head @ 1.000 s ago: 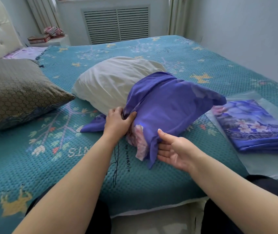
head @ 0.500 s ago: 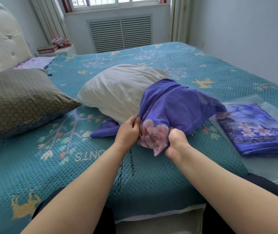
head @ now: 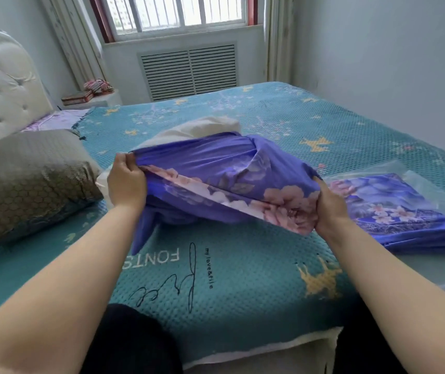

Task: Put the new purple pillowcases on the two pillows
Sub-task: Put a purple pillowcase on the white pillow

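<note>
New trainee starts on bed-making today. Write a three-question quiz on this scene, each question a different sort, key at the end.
1. True or false: the left hand and right hand both grip the purple pillowcase.
2. Which lies nearest the headboard? A. white pillow B. brown pillow C. folded pillowcase
3. Fill in: the folded pillowcase rests on a clear plastic ____.

Key: 1 true; 2 B; 3 bag.

white pillow (head: pixel 189 130) mostly hidden behind the purple pillowcase (head: pixel 216 168); only its far top shows. fingertips of both hands buried in pillowcase folds. left of the pillowcase, grey pillow (head: pixel 27 179) cut off by frame edge.
</note>
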`<state>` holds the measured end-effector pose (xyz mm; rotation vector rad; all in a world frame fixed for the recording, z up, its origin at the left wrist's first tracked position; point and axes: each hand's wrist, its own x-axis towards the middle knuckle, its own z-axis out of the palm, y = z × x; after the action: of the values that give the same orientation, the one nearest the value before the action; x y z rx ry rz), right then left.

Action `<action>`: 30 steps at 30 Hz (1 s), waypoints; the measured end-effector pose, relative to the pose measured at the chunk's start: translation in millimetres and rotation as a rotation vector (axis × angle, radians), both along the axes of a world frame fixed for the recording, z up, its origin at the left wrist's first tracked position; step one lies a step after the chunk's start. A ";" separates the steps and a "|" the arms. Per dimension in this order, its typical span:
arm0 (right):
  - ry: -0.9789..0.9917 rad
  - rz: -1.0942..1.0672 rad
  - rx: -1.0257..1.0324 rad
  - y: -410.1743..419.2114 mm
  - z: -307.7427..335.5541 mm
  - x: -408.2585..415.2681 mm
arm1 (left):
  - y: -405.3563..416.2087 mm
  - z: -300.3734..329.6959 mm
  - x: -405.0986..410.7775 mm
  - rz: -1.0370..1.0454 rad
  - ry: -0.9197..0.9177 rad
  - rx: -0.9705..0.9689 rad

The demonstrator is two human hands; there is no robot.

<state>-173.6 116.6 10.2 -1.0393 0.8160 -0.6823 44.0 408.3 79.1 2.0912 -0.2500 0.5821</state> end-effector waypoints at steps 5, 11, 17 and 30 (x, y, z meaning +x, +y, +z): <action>0.284 0.202 -0.122 1.2 -23.8 -14.2 | 12.3 -54.7 0.2 -0.119 0.330 0.213; 0.601 0.266 -0.756 7.6 -4.9 -25.3 | 8.3 -49.2 -10.2 -0.044 0.238 0.358; 0.405 0.462 -0.910 15.6 -4.3 12.3 | -45.6 -21.6 -26.7 -0.453 -0.152 0.487; 0.501 0.177 -0.186 -68.7 -20.4 71.4 | -110.4 -30.6 -10.9 -0.529 0.049 0.880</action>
<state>-102.2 48.0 -10.2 -1.4640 1.0882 -0.3509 33.1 297.9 48.5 2.6920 -1.1555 0.0798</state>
